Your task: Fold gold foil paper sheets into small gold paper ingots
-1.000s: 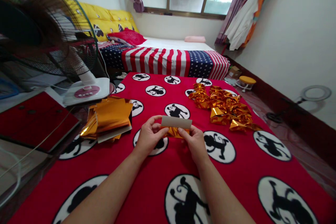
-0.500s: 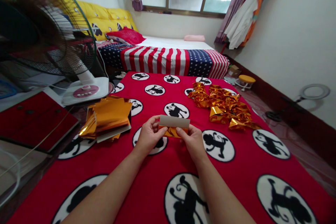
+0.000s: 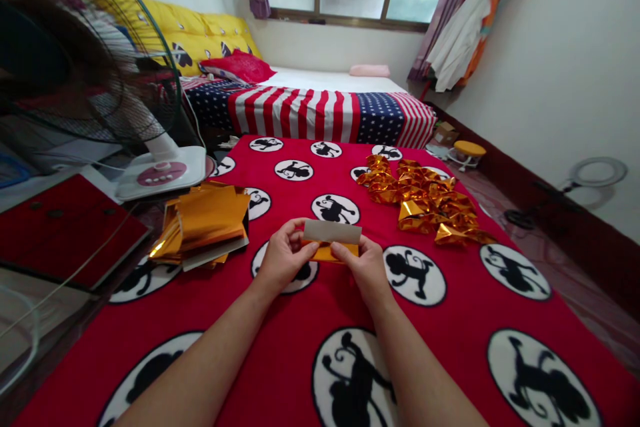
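Note:
Between both hands is a sheet of gold foil paper (image 3: 332, 232), its grey-white back showing along the top and a gold folded strip below. My left hand (image 3: 286, 255) grips its left end, thumb lying on the gold strip. At the right end, my right hand (image 3: 364, 261) pinches it with the thumb on the fold; the fingers behind the paper are partly hidden. To the left lies a stack of flat gold foil sheets (image 3: 210, 217). A pile of folded gold foil pieces (image 3: 425, 203) sits at the right.
A red cloth (image 3: 350, 300) with monkey prints in white circles covers the surface. At the left stands an electric fan (image 3: 160, 170) beside a dark red panel (image 3: 65, 227). Behind are a bed (image 3: 310, 113), a yellow stool (image 3: 470, 148) and a ring light (image 3: 597, 173).
My right thumb has shifted slightly left along the gold strip, which now looks flatter and smoother. Both hands keep hold of the sheet in nearly the same place.

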A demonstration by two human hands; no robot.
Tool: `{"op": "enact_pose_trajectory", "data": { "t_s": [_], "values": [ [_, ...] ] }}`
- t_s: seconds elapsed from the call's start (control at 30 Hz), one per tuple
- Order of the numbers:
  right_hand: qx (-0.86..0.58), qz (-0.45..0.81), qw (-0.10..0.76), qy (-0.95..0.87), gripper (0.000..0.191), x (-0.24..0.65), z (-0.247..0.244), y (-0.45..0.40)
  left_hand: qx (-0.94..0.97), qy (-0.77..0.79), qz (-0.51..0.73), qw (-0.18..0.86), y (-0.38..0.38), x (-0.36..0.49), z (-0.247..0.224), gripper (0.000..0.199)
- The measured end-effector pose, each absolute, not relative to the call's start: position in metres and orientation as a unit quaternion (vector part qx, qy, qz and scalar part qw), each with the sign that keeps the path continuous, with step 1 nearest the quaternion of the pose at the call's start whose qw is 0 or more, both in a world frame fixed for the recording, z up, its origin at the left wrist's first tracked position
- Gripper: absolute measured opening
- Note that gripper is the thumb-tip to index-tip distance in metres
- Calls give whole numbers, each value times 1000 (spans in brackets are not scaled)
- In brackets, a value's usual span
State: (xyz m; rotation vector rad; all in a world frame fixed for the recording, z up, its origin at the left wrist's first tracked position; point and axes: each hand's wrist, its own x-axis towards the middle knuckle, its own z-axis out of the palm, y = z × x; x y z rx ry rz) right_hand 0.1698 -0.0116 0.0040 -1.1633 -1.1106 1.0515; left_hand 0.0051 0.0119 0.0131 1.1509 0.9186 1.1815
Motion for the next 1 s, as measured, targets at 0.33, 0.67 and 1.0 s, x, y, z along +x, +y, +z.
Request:
{"op": "enact_pose_trajectory", "data": {
  "t_s": [0.33,0.67,1.0],
  "values": [
    [-505,461,581,-442,26,168,9,-13,479,383,500,611,12,3,12,57],
    [-496,465,578,-452,29,168,2,-11,484,389,503,601,12,2,12,57],
    [-500,456,570,-466,31,169,2,-10,501,394,498,588,13,1,11,60]
  ]
}}
